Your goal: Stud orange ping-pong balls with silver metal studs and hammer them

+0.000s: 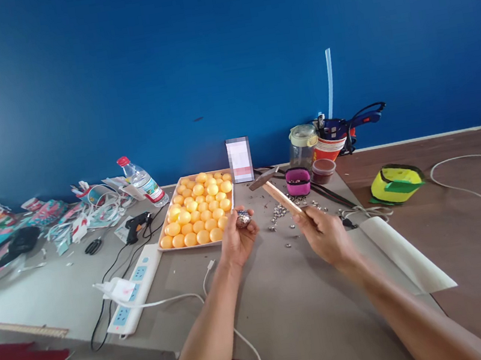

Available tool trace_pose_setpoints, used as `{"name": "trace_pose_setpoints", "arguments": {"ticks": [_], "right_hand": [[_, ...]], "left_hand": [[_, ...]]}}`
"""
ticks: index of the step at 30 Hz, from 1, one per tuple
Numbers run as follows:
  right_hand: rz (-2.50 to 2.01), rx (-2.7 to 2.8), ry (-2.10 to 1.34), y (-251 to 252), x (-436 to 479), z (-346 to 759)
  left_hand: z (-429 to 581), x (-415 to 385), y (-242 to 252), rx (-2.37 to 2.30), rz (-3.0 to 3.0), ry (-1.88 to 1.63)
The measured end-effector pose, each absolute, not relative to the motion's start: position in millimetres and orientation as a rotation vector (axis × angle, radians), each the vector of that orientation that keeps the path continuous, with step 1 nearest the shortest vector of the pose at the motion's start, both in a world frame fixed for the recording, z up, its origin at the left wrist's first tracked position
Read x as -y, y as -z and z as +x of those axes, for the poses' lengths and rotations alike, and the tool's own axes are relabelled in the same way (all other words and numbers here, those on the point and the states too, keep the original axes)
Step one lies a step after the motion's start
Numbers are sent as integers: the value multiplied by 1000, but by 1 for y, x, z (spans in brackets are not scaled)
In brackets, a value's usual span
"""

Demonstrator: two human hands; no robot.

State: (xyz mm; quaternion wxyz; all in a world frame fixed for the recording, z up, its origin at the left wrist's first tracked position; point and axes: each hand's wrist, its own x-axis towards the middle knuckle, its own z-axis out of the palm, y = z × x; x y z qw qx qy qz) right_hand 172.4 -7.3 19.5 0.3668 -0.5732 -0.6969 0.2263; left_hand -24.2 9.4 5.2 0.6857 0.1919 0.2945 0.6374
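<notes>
My left hand (pixel 234 243) is closed round a small silvery, bumpy ball (pixel 243 219), whose far side the fingers partly cover. In my right hand (pixel 324 232) is the wooden handle of a hammer (pixel 283 196), its metal head raised up and to the right of the ball, apart from it. Between the two hands, small shiny metal pieces (pixel 279 212) lie scattered on the grey tabletop. Just beyond them stands a small purple container (pixel 298 182) with more small bits inside. Left of my left hand, a shallow tray (pixel 196 246) is filled with orange balls (pixel 199 222).
A white power strip (pixel 136 292) and cable lie at front left, near a black glue gun (pixel 136 226). A water bottle (pixel 145 183) leans behind. At the back right stand a clear jar (pixel 303 147) and a tool cup (pixel 329 147). A yellow-green pouch (pixel 396 182) sits right.
</notes>
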Motion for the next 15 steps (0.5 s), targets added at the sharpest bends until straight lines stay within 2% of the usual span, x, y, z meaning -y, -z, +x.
{"name": "trace_pose_setpoints", "arguments": {"ticks": [15], "right_hand": [[-1574, 2033, -573, -20, 12, 164]], "left_hand": [[-24, -9, -14, -584, 361, -1447]]}}
